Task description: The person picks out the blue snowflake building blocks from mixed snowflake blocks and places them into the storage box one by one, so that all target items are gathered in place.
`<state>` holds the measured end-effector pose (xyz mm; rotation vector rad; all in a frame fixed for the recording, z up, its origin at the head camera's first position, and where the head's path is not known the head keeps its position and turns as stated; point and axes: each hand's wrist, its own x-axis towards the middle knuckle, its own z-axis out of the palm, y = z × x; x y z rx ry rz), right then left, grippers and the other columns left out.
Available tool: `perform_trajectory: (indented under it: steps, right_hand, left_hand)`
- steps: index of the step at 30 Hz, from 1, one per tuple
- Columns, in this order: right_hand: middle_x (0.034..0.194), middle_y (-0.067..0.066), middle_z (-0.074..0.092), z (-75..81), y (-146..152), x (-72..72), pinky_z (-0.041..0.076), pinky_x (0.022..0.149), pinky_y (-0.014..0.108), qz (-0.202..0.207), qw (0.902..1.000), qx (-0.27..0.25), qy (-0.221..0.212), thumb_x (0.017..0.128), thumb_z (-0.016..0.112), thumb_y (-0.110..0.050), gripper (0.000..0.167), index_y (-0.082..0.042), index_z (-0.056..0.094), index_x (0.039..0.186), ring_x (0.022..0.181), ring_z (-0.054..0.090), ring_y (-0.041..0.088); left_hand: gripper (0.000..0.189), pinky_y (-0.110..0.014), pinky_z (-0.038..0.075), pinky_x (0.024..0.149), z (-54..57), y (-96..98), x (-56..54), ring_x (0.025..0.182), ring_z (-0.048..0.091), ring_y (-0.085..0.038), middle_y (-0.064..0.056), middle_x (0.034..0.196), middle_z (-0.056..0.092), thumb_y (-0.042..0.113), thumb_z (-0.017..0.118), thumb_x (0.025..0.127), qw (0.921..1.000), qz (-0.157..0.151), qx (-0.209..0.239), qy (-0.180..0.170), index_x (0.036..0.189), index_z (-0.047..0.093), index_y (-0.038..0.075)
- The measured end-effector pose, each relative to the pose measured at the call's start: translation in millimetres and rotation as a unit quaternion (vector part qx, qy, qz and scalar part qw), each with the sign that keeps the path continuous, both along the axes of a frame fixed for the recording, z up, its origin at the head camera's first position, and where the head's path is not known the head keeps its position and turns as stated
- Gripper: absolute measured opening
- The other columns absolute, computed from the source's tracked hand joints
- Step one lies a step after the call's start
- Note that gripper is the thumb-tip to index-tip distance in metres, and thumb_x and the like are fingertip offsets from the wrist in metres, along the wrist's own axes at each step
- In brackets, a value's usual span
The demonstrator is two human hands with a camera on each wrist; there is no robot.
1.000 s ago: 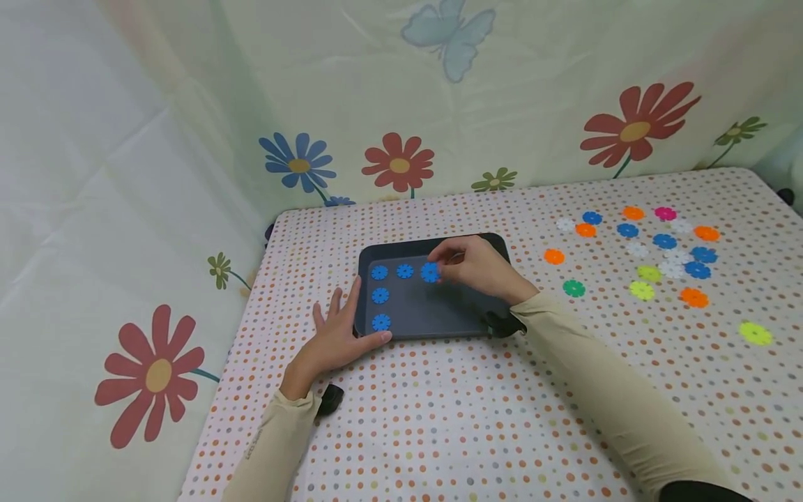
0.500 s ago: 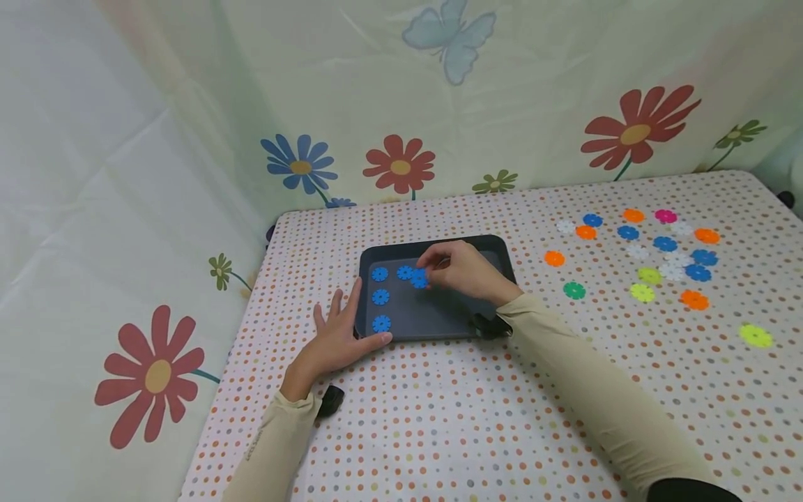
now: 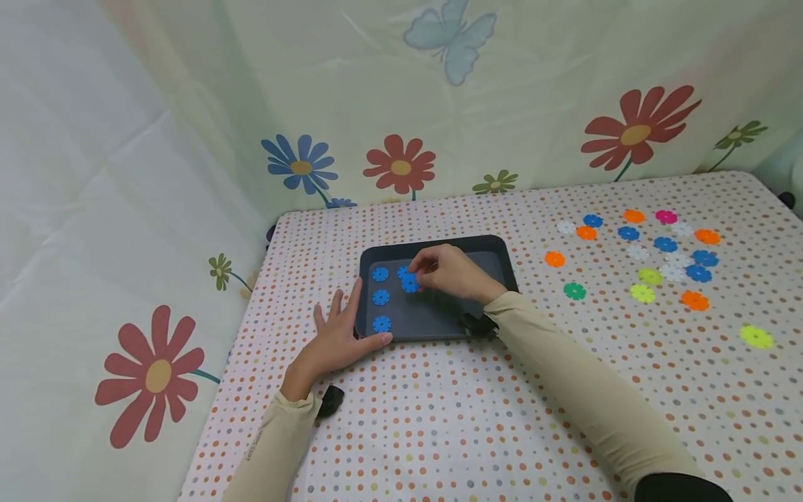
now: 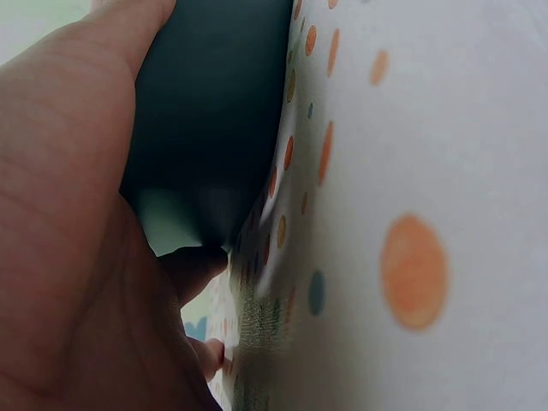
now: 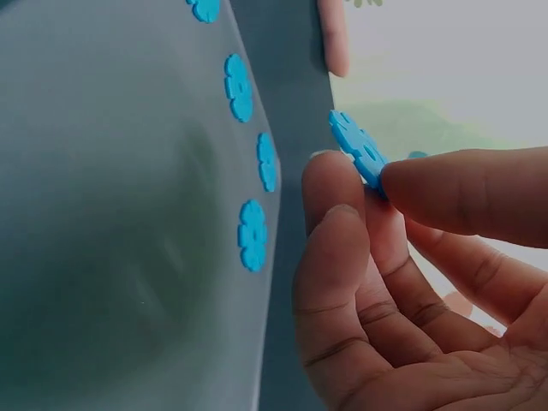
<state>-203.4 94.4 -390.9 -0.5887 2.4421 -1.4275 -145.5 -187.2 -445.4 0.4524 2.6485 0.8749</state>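
Note:
A dark grey rectangular tray (image 3: 433,317) sits on the dotted tabletop. My right hand (image 3: 456,272) pinches a blue notched plastic disc (image 5: 358,147) between thumb and fingertips, held over the tray. In the head view the held disc partly overlaps a blue disc (image 3: 401,271) lying in the back row. Other blue discs lie down the tray's left side, at the back corner (image 3: 380,274), midway (image 3: 380,297) and near the front (image 3: 382,324). My left hand (image 3: 337,340) rests with spread, straight fingers against the tray's left side, its thumb at the front rim.
Loose notched discs lie scattered on the right of the table, including an orange disc (image 3: 555,259), a green disc (image 3: 574,291), a yellow disc (image 3: 756,336) and a pink disc (image 3: 666,217). A flower-printed curtain (image 3: 514,90) hangs behind the table.
My right hand has moved left over the tray with the blue disc, from right of the back row to over its second disc. The left hand stays at the tray.

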Motion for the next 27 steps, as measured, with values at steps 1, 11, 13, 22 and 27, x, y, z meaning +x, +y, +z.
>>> perform_trajectory:
  steps: [1,11,13,22,27]
  right_hand:
    - [0.097,0.012,0.072,-0.3,0,-0.8,0.056,0.073,0.035,0.001,1.0000,0.003,-0.002,0.100,0.065,0.003,0.019,0.005,0.073,0.116,0.085,0.072,0.033]
    - [0.092,0.010,0.072,-3.9,-1,-9.0,0.060,0.072,0.037,0.011,0.9994,0.027,-0.016,0.100,0.066,0.002,0.013,0.004,0.075,0.111,0.081,0.074,0.028]
    - [0.090,0.010,0.073,-5.0,-3,-10.6,0.059,0.071,0.036,0.017,0.9992,0.031,-0.019,0.100,0.066,0.002,0.013,0.004,0.075,0.109,0.079,0.073,0.027]
    - [0.082,0.010,0.073,-15.1,-11,-16.6,0.057,0.066,0.032,0.023,0.9977,0.054,-0.033,0.097,0.066,0.004,0.011,0.003,0.075,0.103,0.074,0.072,0.025]
    - [0.082,0.009,0.073,-18.4,-15,-20.1,0.057,0.066,0.032,0.025,0.9971,0.068,-0.026,0.095,0.068,0.004,0.009,0.003,0.076,0.100,0.072,0.072,0.023]
  left_hand:
    - [0.121,-0.066,-0.024,0.118,0.3,0.2,0.0,0.163,-0.014,-0.033,-0.013,0.179,0.006,0.071,0.068,0.093,1.0000,0.001,0.001,0.001,0.173,-0.010,0.025]
    - [0.121,-0.066,-0.024,0.118,0.0,0.6,0.7,0.163,-0.014,-0.033,-0.013,0.179,0.005,0.071,0.069,0.093,1.0000,0.001,0.000,0.003,0.173,-0.009,0.025]
    - [0.121,-0.066,-0.024,0.118,-0.7,0.8,0.9,0.163,-0.014,-0.033,-0.013,0.179,0.006,0.071,0.069,0.093,1.0000,0.003,0.001,0.005,0.174,-0.009,0.025]
    - [0.122,-0.065,-0.023,0.119,-5.6,0.4,2.1,0.163,-0.012,-0.032,-0.013,0.179,0.007,0.074,0.068,0.093,1.0000,0.007,0.000,0.000,0.173,-0.011,0.027]
    - [0.121,-0.065,-0.023,0.119,-4.1,-0.8,0.7,0.163,-0.012,-0.032,-0.012,0.179,0.006,0.072,0.068,0.093,1.0000,0.005,0.000,0.003,0.173,-0.011,0.027]
